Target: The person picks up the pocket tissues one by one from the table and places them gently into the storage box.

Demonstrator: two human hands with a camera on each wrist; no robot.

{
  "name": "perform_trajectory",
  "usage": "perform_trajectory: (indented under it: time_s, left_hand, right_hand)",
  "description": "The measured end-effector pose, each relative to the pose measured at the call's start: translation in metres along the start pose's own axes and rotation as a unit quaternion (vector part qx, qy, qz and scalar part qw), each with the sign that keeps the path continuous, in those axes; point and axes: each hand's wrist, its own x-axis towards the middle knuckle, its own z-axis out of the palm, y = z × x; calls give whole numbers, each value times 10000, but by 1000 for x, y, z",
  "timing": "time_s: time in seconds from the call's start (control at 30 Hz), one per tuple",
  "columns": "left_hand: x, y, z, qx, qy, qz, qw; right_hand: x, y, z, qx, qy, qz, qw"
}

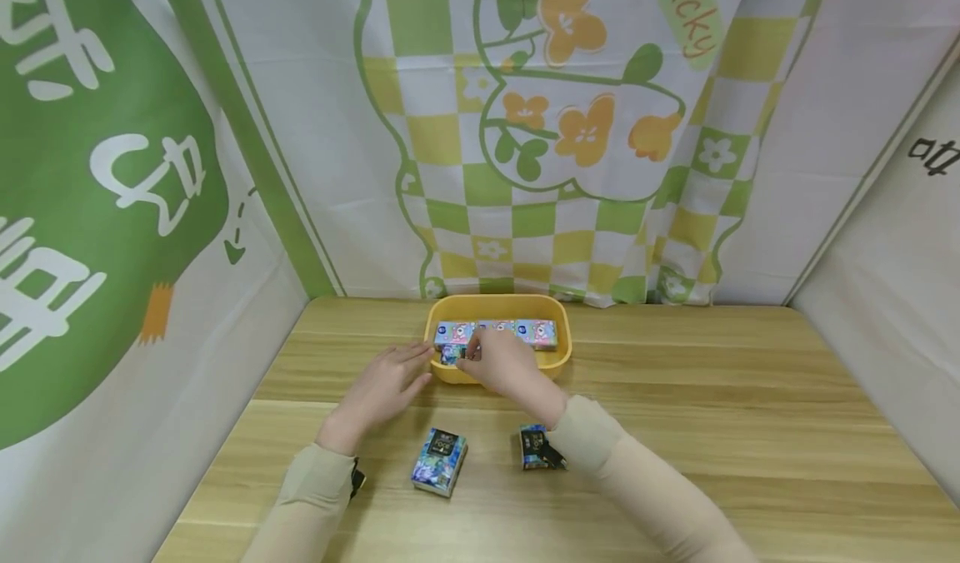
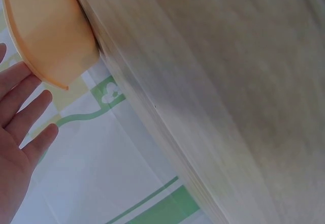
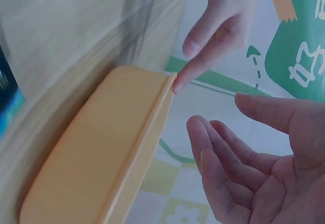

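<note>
1. A yellow rounded plastic basket (image 3: 96, 148) was touched at its rim by the left hand (image 1: 384, 390), grip spread.
2. The right hand (image 1: 506, 365) was held over it, grip loosely spread, nothing pinched.
3. Inside, pale-blue-and-pink packets (image 1: 536, 335) were seen.
4. Black-labelled blue floral packets (image 1: 438, 465) were spaced on the wooden tabletop (image 1: 712, 430).
5. "Lucky" was printed on the checkered cloth (image 1: 427, 22).

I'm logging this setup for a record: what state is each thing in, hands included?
Yellow bin: upright, open-topped, partly filled
Three pink-and-blue tissue packs: in a row inside the bin
Blue floral pack in the bin: in front of that row, partly hidden
Left table pack: lying flat
Right table pack: lying, partly hidden
Left hand: fingers extended, touching the bin's rim
Right hand: fingers loosely bent, holding nothing
</note>
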Motion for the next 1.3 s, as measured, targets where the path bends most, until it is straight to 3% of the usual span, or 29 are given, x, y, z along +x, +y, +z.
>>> perform_trajectory:
  time_s: [0.57, 1.3]
  left_hand:
    - [2, -1, 0, -23, -2, 55, 10000]
    - [0, 0, 0, 46, 19, 110, 9999]
  right_hand:
    - [-15, 0, 29, -90, -163, -202, 9996]
    - [-25, -7, 56, -174, -715, -213, 9971]
